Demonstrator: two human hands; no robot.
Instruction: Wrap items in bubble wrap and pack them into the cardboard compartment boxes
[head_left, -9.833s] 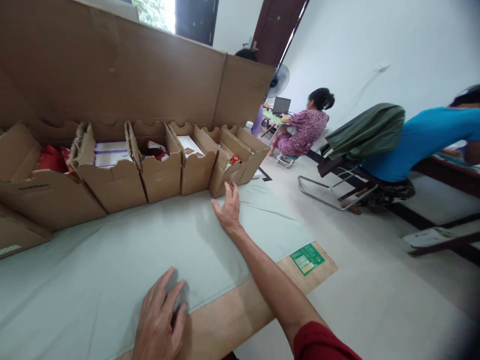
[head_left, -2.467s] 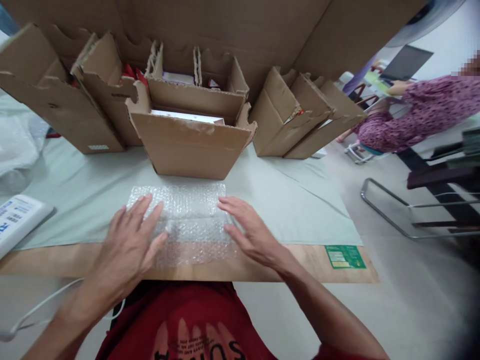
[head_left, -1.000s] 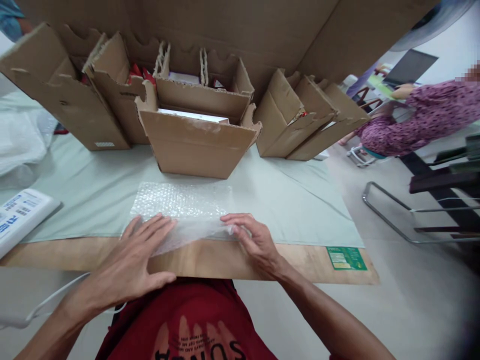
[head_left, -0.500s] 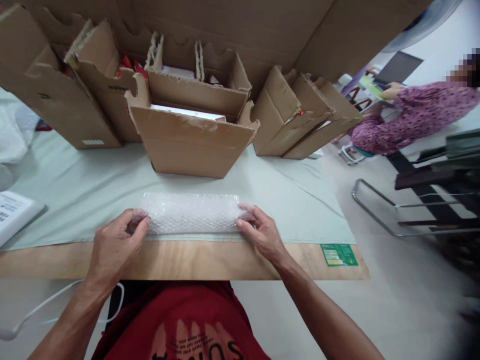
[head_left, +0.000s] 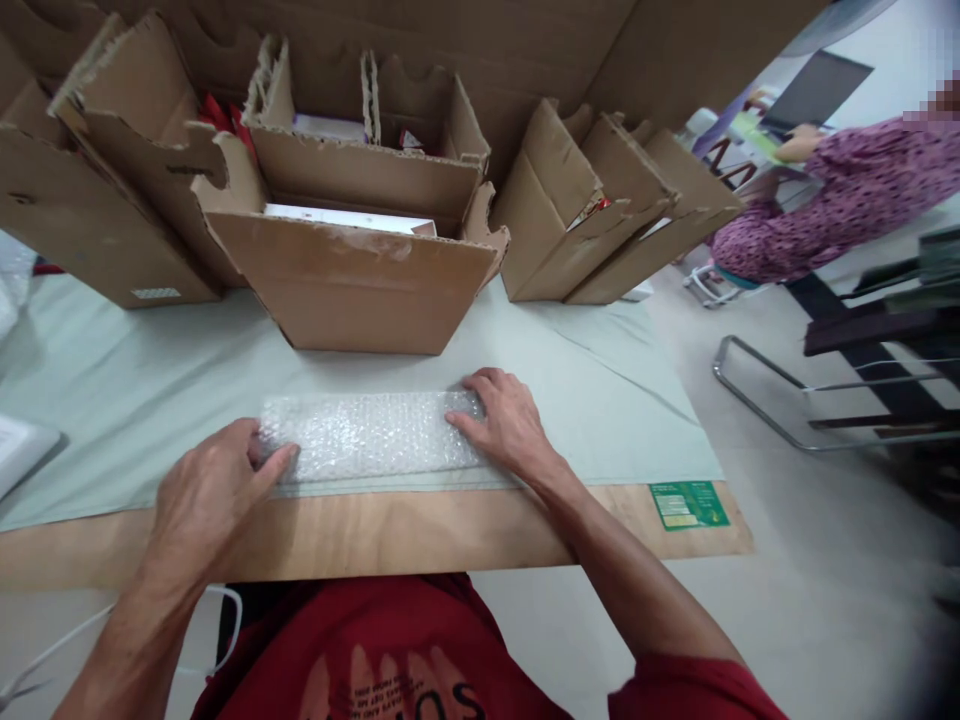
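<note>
Near the desk (head_left: 360, 530) edge, left hand (head_left: 206, 490), fingers (head_left: 271, 466) curled tight on one end of the bubble wrap roll (head_left: 371, 435). Right hand (head_left: 506, 425) pressing the other end, fingers loose, spread. Roll flat on green cloth (head_left: 150, 390). Behind, brown box (head_left: 352, 290).

A wooden table (head_left: 420, 535) carries a pale green sheet (head_left: 150, 390). On the sheet stand open cardboard boxes (head_left: 352, 290) and lies folded bubble wrap (head_left: 367, 435). A green label (head_left: 688, 504) marks the table's right corner.

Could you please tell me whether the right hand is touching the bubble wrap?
Touching. The head view shows the right hand lying with its fingers pressed on the right end of the bubble wrap, no gap between them.
</note>
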